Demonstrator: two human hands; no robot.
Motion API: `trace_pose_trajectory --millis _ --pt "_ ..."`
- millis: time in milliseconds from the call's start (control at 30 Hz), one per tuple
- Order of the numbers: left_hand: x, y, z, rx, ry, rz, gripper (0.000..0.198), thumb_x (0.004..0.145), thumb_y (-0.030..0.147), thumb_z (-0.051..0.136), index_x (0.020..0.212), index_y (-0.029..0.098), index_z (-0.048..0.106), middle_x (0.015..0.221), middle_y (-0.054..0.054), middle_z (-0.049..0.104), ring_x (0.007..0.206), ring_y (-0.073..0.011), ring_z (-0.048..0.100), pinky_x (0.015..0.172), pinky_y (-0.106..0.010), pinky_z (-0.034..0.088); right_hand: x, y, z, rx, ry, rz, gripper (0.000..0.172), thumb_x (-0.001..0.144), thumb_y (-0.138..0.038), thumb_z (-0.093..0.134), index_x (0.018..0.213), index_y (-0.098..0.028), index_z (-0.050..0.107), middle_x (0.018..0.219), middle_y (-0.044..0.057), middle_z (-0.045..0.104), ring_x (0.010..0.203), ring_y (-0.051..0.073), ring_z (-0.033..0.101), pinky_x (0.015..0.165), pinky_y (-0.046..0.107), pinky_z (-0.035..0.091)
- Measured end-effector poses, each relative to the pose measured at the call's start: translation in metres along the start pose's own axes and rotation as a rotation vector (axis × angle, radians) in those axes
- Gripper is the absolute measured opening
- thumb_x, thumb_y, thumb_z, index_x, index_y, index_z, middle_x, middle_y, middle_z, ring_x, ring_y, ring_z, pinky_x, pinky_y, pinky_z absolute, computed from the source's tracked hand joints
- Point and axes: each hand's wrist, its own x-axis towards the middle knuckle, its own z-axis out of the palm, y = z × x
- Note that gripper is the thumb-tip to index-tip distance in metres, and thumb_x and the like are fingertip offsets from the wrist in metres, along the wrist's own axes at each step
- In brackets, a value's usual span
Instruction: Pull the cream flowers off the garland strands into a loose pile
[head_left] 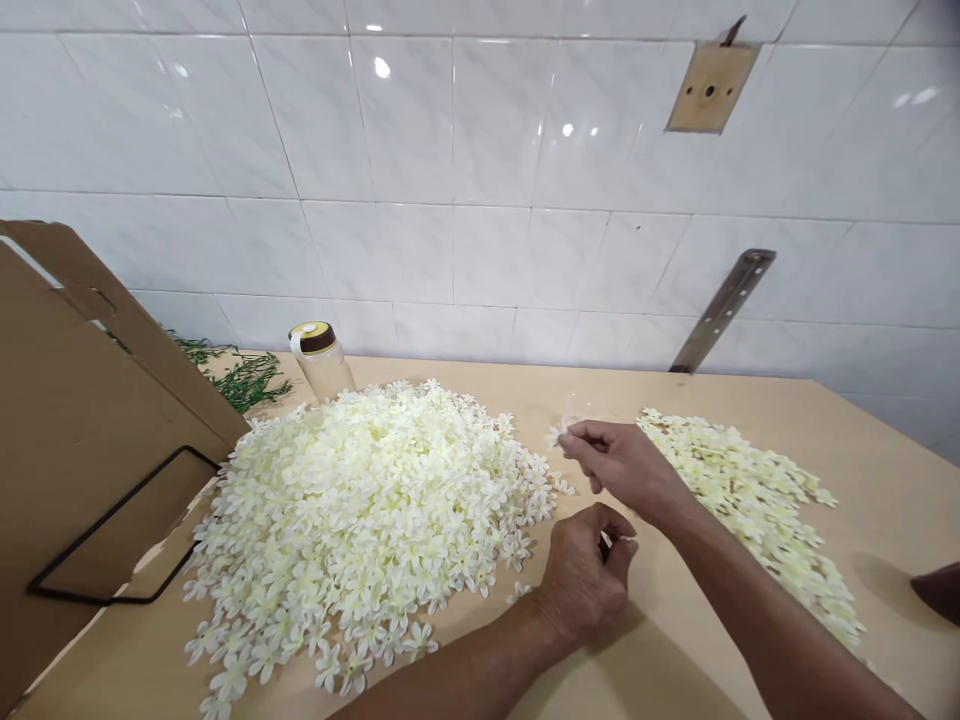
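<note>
A big heap of white artificial flowers point(375, 500) with pale yellow centres covers the left and middle of the table. Just past its right edge, my right hand point(622, 465) pinches a single white flower point(556, 434) between thumb and fingertips. Below and nearer to me, my left hand point(589, 575) is closed, with thumb and forefinger pressed together. Whatever is in that pinch is too small or too hidden to name. To the right of my right wrist lies a flatter spread of yellowish-white flowers point(750, 490).
A brown cardboard box point(97, 420) stands at left, with a black wire frame point(105, 525) against it. Green artificial sprigs point(247, 380) and a clear bottle point(322, 365) sit behind the heap. A metal bracket point(724, 310) rises by the tiled wall; a dark object point(941, 592) is at far right.
</note>
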Motion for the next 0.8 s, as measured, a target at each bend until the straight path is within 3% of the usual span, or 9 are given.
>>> trace_pose_trajectory --millis 200,300,400,567,700,800 --pt "0.0 -0.003 -0.001 0.021 0.013 0.052 0.005 0.08 0.015 0.055 0.077 0.019 0.057 0.071 0.0 0.058 0.051 -0.0098 0.043 0.051 -0.024 0.033 0.016 -0.015 0.035 0.014 -0.229 -0.059 0.029 0.082 -0.039 0.061 0.063 -0.018 0.068 0.049 -0.001 0.055 0.041 0.01 0.047 0.039 0.022 0.044" --pt "0.002 -0.003 -0.004 0.039 0.046 0.108 0.007 0.08 0.013 0.053 0.076 0.018 0.057 0.069 -0.001 0.057 0.055 -0.011 0.046 0.053 -0.024 0.034 0.022 -0.021 0.041 0.114 -0.345 -0.065 0.022 0.078 -0.039 0.068 0.085 -0.019 0.075 0.067 0.004 0.066 0.05 0.013 0.056 0.041 0.023 0.049" --pt "0.01 -0.002 -0.012 0.007 0.15 0.114 0.004 0.081 0.016 0.056 0.079 0.018 0.059 0.07 -0.001 0.057 0.058 -0.0115 0.049 0.055 -0.023 0.037 0.025 -0.023 0.032 0.184 -0.223 -0.069 0.039 0.078 -0.04 0.07 0.111 -0.019 0.071 0.084 0.008 0.069 0.058 0.015 0.061 0.043 0.025 0.052" --pt "0.034 -0.001 -0.029 -0.266 0.338 -0.12 0.017 0.081 0.032 0.062 0.088 0.017 0.059 0.06 0.002 0.056 0.045 -0.0098 0.051 0.044 -0.021 0.04 0.014 0.01 0.001 0.131 0.136 0.058 0.037 0.083 -0.049 0.063 0.098 -0.016 0.07 0.059 -0.001 0.057 0.041 0.008 0.046 0.041 0.022 0.042" --pt "0.045 -0.005 -0.032 -0.405 0.321 -0.158 0.021 0.08 0.034 0.063 0.086 0.014 0.062 0.053 0.001 0.059 0.041 -0.0102 0.052 0.045 -0.022 0.045 -0.009 0.05 -0.004 0.181 0.062 0.218 0.041 0.08 -0.056 0.062 0.082 -0.016 0.067 0.055 -0.004 0.05 0.039 0.007 0.04 0.038 0.022 0.035" --pt "0.043 -0.008 -0.03 -0.383 0.26 -0.162 0.023 0.079 0.035 0.065 0.085 0.012 0.064 0.052 0.0 0.06 0.04 -0.0093 0.051 0.044 -0.021 0.044 -0.024 0.064 0.004 0.273 -0.049 0.203 0.042 0.081 -0.058 0.06 0.074 -0.017 0.065 0.055 -0.004 0.048 0.041 0.008 0.042 0.039 0.022 0.036"
